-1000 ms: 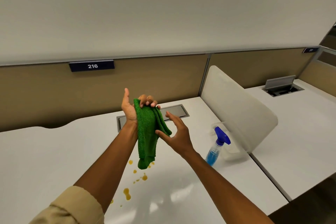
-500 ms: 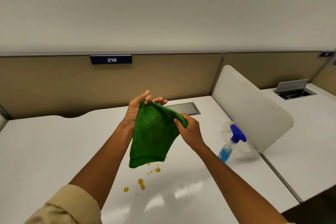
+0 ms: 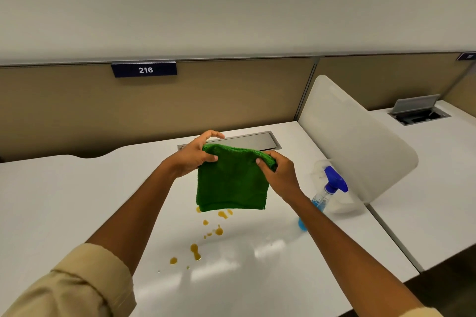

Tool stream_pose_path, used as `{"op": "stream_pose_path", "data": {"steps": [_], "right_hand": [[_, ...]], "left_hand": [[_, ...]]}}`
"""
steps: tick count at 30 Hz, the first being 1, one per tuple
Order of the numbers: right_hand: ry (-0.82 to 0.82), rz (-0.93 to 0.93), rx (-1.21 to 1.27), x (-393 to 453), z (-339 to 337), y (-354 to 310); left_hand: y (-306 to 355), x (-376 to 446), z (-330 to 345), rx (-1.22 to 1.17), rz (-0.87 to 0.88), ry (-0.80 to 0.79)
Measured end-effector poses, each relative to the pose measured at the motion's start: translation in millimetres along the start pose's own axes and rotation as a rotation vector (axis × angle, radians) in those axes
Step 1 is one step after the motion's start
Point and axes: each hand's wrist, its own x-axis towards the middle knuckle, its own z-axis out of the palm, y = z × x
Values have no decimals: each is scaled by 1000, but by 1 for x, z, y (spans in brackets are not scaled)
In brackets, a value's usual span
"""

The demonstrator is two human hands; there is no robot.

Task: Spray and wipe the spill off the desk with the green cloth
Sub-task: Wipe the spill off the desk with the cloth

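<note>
Green cloth point(image 3: 231, 180) hangs in the air above the white desk point(image 3: 64, 201), held by its top edge between both hands, folded to a rough square. Top edge runs left to right, slightly bowed upward in the middle; the cloth drapes straight down from it, broad face toward the camera, lower edge free and roughly level.

Left hand point(image 3: 194, 156): forearm reaches forward from a rolled beige sleeve point(image 3: 77, 283). Thumb lies across the near face of the upper left corner, pinching it; the index finger arches above and behind, clear of the fabric. Other fingers hidden behind the cloth.

Right hand point(image 3: 279, 172): forearm comes in from lower right. Fingers curl over the bunched upper right corner, gripping it, thumb on the near face.

Spill point(image 3: 195, 251): amber drops scattered on the desk, from directly under the cloth's lower edge toward the near edge. Cloth not touching the desk.

Spray bottle point(image 3: 325, 193), blue trigger head and blue liquid, stands upright on the desk just right of the right wrist, beside a frosted divider panel point(image 3: 360, 141). Metal cable hatch point(image 3: 247, 140) sits flush in the desk behind the hands. Partition label point(image 3: 144, 70) reads 216.
</note>
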Motion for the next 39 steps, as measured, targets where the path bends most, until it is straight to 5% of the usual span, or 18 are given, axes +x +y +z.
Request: {"op": "stream_pose_path", "data": {"steps": [10, 24, 39], "right_hand": [[-143, 99, -167, 27, -14, 57], [-14, 145, -242, 81, -21, 121], [-506, 264, -98, -60, 84, 200]], "left_hand": [[-38, 79, 19, 769, -26, 164], [-47, 160, 59, 736, 106, 356], [-213, 96, 53, 752, -168, 236]]}}
